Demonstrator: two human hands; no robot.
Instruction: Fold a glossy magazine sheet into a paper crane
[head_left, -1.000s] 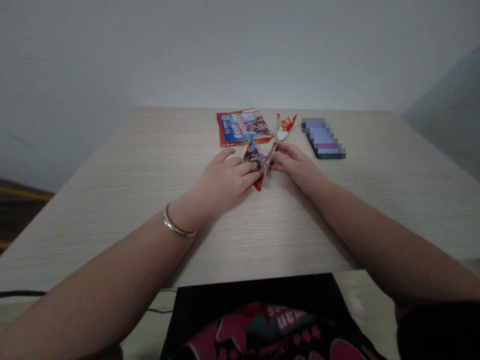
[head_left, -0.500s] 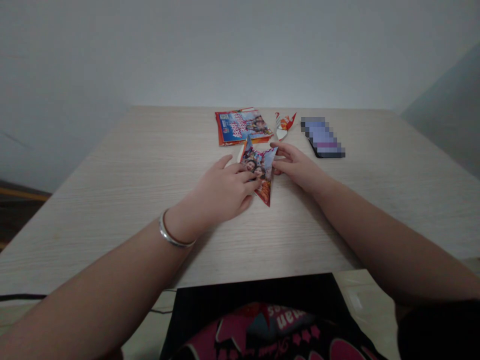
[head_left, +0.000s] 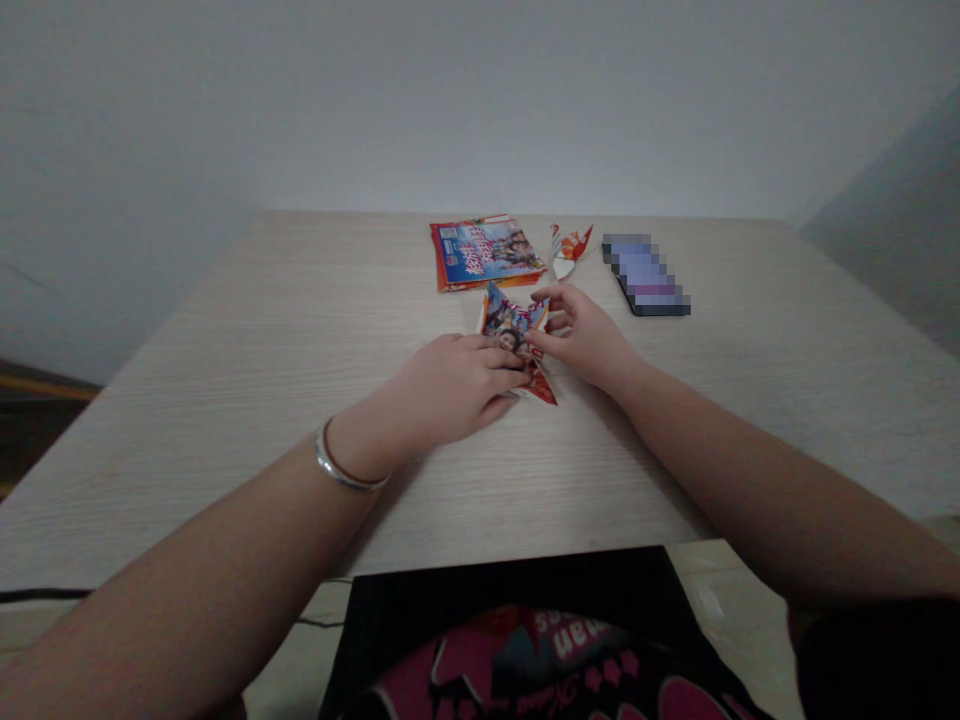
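Observation:
A folded printed paper [head_left: 538, 380] with blue, red and photo areas lies on the table in front of me, its corners pointing out in several directions. My left hand [head_left: 457, 385] grips it from the left, its fingers lying across the printed face. On the other side, my right hand [head_left: 589, 335] pinches the upper right corner between thumb and fingers. Part of the paper's left side is hidden under the left fingers. Just behind it rests a stack of printed leaflets [head_left: 491, 255], with a small folded paper piece [head_left: 571, 250] in red and white to its right.
A phone [head_left: 649, 275] with a blurred-out screen lies at the back right. The pale wood-grain table [head_left: 247, 350] meets a light wall [head_left: 480, 110] behind. At the lower left, a black cable [head_left: 45, 594] runs below the table edge.
The paper's lower point has swung to the right, and its right part is bent inward. My right hand has moved slightly left, its thumb now over the paper's face. My left thumb has come down.

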